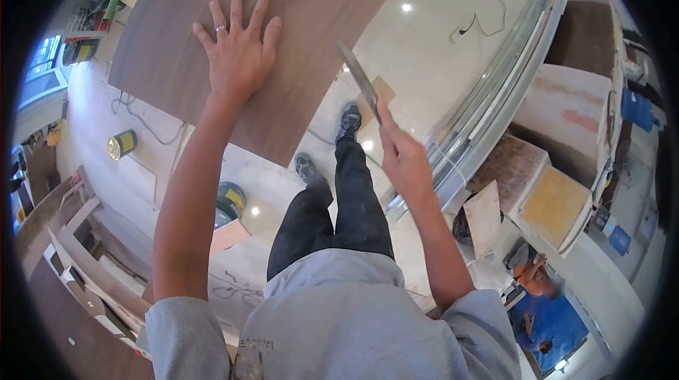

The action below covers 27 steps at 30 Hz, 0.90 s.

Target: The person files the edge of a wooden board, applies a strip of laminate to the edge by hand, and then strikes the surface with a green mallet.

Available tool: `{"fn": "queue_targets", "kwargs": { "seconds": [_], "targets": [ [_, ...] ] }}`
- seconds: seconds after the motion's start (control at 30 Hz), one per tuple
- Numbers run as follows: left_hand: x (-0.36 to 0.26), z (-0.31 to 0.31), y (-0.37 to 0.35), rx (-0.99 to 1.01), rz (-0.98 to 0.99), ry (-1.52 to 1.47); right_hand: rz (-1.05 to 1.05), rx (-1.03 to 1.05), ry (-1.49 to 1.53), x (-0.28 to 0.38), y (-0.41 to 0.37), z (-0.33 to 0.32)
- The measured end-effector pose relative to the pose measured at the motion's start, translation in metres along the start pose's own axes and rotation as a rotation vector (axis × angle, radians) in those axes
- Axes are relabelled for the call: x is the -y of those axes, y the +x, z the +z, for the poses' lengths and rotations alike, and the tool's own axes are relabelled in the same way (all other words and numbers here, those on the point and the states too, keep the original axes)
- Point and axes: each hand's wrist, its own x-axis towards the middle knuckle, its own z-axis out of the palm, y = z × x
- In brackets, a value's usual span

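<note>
My left hand [242, 55] lies flat on a brown wood-grain board [311, 33], fingers spread, a ring on one finger. The board is raised above the floor, and its long right edge runs toward my right side. In my right hand [407, 161] is a long, narrow, flat metal file [359, 76], its handle end hidden in my closed fingers. The file points up and to the left, its tip close to the board's right edge.
Long metal profiles [488, 90] lie bundled at the right, beside stacked boxes [559, 104]. Buckets [122, 144] stand at the left, with wood offcuts [92, 238] below. A cable [495, 26] trails over the floor. Other people [535, 277] are at the lower right.
</note>
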Motion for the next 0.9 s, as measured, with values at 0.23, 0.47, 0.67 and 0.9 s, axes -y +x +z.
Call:
{"fn": "queue_targets", "kwargs": {
  "seconds": [0.23,0.47,0.67,0.9],
  "targets": [
    [0.001,-0.002,-0.002,0.009,0.027,0.009,0.051,0.029,-0.104,0.033,0.131,-0.001],
    [0.0,-0.003,0.001,0.024,0.027,-0.048,-0.047,-0.015,0.036,0.005,0.036,0.006],
    [0.001,-0.007,0.001,0.037,0.037,-0.036,-0.006,-0.035,-0.07,0.029,0.148,0.0],
    [0.0,-0.006,0.004,0.044,0.01,0.013,0.0,-0.039,0.045,0.003,0.05,-0.001]
  ]
}}
